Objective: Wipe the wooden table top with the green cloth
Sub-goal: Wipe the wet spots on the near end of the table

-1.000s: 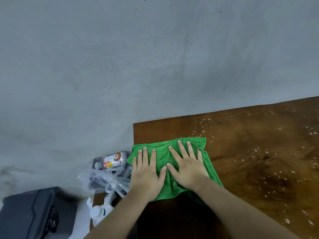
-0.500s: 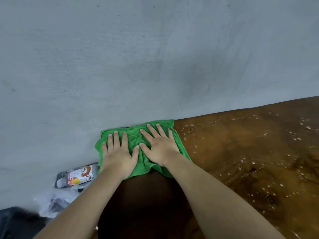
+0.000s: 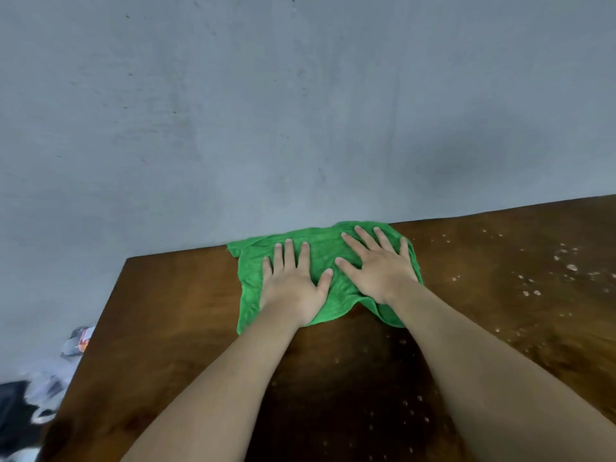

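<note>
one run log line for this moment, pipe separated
phase: wiping | left hand: flat on green cloth | right hand: flat on cloth | cloth: at far edge of wooden table top | white droplets: unwiped, right side

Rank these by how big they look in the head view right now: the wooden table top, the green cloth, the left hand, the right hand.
1. wooden table top: largest by far.
2. green cloth: spread flat under both palms.
3. left hand and right hand: alike in apparent size; I would not rank one over the other.
</note>
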